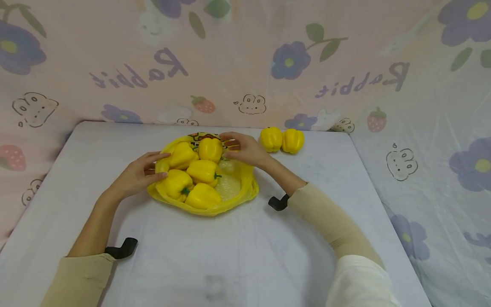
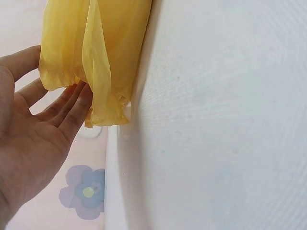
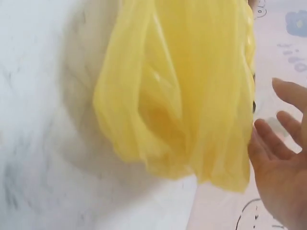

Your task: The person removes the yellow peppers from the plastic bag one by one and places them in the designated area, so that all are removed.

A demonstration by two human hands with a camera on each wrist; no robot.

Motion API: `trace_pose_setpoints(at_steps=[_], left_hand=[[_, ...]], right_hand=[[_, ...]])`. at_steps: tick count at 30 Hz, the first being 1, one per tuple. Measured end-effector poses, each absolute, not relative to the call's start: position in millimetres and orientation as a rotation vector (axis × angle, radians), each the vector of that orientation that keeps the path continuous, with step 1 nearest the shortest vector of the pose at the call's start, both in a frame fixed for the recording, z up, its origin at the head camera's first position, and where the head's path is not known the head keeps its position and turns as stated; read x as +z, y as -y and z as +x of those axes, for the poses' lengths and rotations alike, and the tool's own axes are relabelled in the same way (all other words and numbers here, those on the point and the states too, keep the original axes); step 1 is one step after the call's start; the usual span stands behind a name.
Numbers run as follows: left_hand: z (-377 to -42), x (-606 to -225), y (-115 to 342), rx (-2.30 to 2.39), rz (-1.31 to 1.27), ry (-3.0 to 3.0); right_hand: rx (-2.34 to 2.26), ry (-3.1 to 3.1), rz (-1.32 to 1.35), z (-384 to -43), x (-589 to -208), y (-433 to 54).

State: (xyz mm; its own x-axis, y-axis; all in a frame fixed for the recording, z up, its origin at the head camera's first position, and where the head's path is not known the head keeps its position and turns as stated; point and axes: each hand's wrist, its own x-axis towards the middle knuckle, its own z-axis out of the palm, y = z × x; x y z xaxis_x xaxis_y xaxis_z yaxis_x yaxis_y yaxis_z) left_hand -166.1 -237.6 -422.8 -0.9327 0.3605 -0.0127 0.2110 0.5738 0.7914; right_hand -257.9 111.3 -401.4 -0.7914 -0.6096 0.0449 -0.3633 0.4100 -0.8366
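Note:
A yellow plastic bag (image 1: 250, 187) lies wide open on the table, several yellow bell peppers (image 1: 203, 196) grouped in its left and middle part. My left hand (image 1: 140, 175) is at the bag's left rim, its fingertips reaching over the edge close to the peppers. From the left wrist view, the fingers (image 2: 72, 110) extend fairly straight behind the hanging yellow film. At the far right rim is my right hand (image 1: 245, 148), fingers spread and touching the bag's edge near the rearmost pepper (image 1: 210, 149). The right wrist view shows that hand's fingers (image 3: 273, 141) loosely extended beside the bag.
Two more yellow bell peppers (image 1: 271, 139) stand side by side at the back right of the white table (image 1: 184, 256). Behind it hangs a pink cloth (image 1: 230, 55) printed with flowers and rabbits. Black wrist mounts (image 1: 124, 248) stick out near both sleeves.

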Motion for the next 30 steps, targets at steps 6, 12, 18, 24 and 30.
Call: trace_pose_setpoints(at_steps=[6, 12, 18, 24, 30], left_hand=[[-166.6, -421.8, 237.8, 1.281, 0.492, -2.629], [-166.4, -419.9, 237.5, 1.290, 0.493, -2.621], [-165.4, -421.0, 237.6, 1.289, 0.494, -2.617], [-165.0, -420.8, 236.9, 1.295, 0.492, -2.613], [-165.3, -420.8, 236.8, 1.310, 0.503, -2.608]], right_hand=[[-1.190, -2.550, -0.802, -251.9, -406.8, -95.7], [-1.096, -2.647, -0.688, -249.7, -408.6, -85.0], [-1.008, -2.624, -0.612, -249.2, -408.4, -82.0], [-1.017, -2.546, -0.613, -254.4, -416.8, -82.4], [-1.011, -2.554, -0.610, -260.5, -426.3, -78.2]])
